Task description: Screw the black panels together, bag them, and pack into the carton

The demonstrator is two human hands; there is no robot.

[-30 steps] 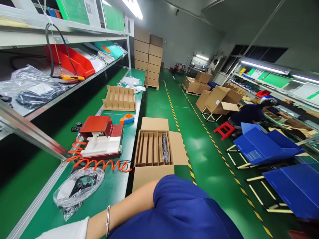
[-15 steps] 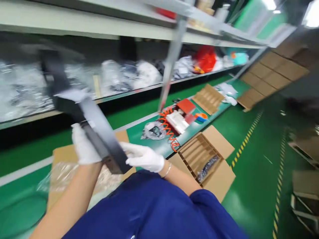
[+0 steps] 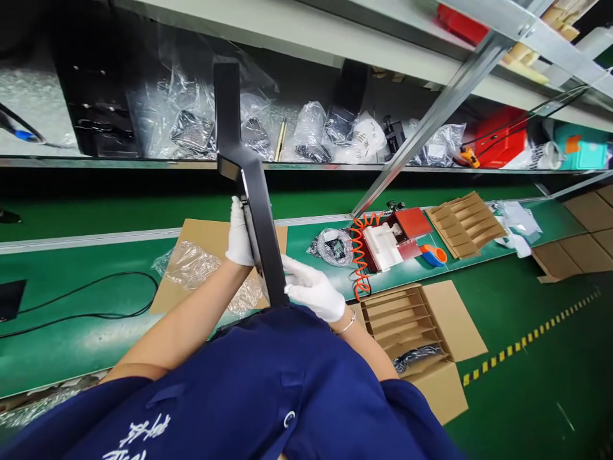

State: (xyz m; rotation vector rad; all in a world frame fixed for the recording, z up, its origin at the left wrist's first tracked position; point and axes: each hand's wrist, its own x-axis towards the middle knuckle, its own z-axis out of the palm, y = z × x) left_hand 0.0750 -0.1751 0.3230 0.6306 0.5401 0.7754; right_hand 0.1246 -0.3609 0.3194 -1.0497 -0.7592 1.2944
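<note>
Hands: both white-gloved and on one black part (image 3: 265, 223). Left hand (image 3: 239, 239) lies along its left side, fingers nearly straight and pointing up; any grip behind is hidden. Right hand (image 3: 316, 291) is half curled at the lower right edge, thumb and fingers touching it.
Part: long, flat-faced, with a step-like bend near its top. It is held in the air before the person's blue top (image 3: 249, 383), top end in front of the shelf (image 3: 306, 166), slightly tilted.
Handling: looks stiff and fairly weighty for its length, though I cannot tell its material. Smooth faces may slip under gloves and mark easily. Best held by both long edges of the straight length, not by the bent end.
Desk: green (image 3: 62, 348), with a cardboard sheet (image 3: 205, 233) and crumpled plastic (image 3: 191, 265) behind the left hand. To the right, an orange hose (image 3: 357, 249) by a red machine (image 3: 412, 222).
Carton: beside the desk, flaps out (image 3: 450, 319), dividers inside, one wrapped item (image 3: 416, 354) in it.
</note>
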